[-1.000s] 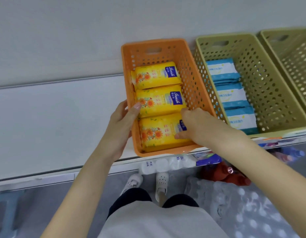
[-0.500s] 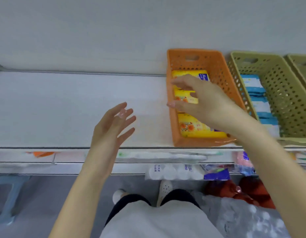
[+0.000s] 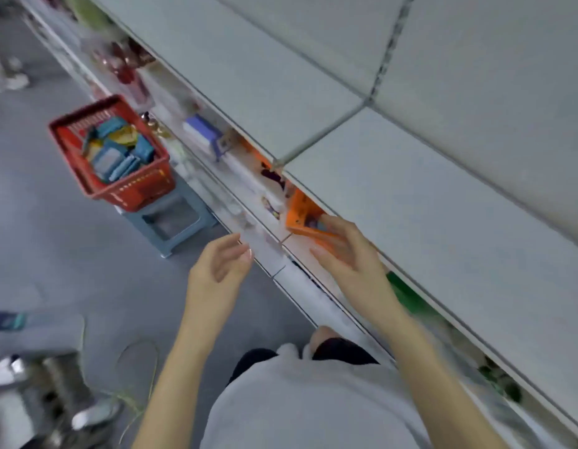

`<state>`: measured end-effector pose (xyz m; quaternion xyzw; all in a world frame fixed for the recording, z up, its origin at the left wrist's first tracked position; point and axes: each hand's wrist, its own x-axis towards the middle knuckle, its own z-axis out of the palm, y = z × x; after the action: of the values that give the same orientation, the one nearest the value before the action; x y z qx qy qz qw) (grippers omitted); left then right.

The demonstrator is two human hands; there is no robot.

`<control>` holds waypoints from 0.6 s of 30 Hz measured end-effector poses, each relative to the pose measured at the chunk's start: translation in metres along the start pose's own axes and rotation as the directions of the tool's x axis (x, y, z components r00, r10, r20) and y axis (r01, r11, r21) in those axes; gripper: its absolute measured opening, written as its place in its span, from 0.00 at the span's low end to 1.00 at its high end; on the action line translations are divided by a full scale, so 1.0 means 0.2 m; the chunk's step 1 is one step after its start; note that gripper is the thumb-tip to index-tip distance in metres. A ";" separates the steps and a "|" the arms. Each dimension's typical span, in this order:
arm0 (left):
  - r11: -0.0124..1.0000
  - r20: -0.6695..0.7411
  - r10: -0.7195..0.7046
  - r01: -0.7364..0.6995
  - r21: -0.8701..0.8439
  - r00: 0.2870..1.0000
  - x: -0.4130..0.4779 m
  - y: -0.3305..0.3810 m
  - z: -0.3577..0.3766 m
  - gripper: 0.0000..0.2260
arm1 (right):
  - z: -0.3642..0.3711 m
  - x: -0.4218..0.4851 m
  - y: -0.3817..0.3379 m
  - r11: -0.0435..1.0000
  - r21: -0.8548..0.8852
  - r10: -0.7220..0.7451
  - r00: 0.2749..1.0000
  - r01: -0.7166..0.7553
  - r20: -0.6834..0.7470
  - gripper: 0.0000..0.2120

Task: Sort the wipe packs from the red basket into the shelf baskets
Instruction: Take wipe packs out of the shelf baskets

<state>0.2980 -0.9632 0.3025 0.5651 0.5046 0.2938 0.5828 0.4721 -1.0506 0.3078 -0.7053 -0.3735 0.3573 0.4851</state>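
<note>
Red basket (image 3: 135, 187) lies lengthwise beside the shelving (image 3: 410, 222), wipe packs (image 3: 110, 161) jumbled.

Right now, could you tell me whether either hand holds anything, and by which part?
Nothing is held: the left hand is loosely curled and empty, and the right hand is open and empty.

floor: grey floor (image 3: 70, 254) from the person over to the stool (image 3: 171, 222) is wide open
red basket (image 3: 112, 150): open-topped on that stool, just beside the shelf edge (image 3: 265, 254), reachable from above
lower shelf: cramped slot, orange box (image 3: 300, 218) sits right by the right hand (image 3: 352, 264)
lower left: loose cable (image 3: 155, 361) on the floor
</note>
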 end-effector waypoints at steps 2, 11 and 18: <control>0.996 -0.111 -0.078 0.074 -0.042 0.991 -0.02 -0.08 -0.13 0.11 | 0.18 0.09 0.00 1.000 0.000 0.028 0.994 -0.028 0.103 0.19; 0.935 -0.388 -0.337 0.257 -0.243 0.858 0.14 -0.30 -0.48 0.11 | 0.77 0.57 -0.01 0.997 -0.059 0.079 0.895 -0.059 0.439 0.16; 0.932 -0.515 -0.354 0.249 -0.264 0.780 0.78 -0.29 -0.86 0.08 | 1.23 1.28 -0.10 0.991 -0.118 0.114 0.854 -0.062 0.508 0.14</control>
<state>0.1761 -0.7696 0.2320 0.3114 0.7069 0.3920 0.4996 0.3750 -0.7190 0.2237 -0.6237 -0.4735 0.5355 0.3162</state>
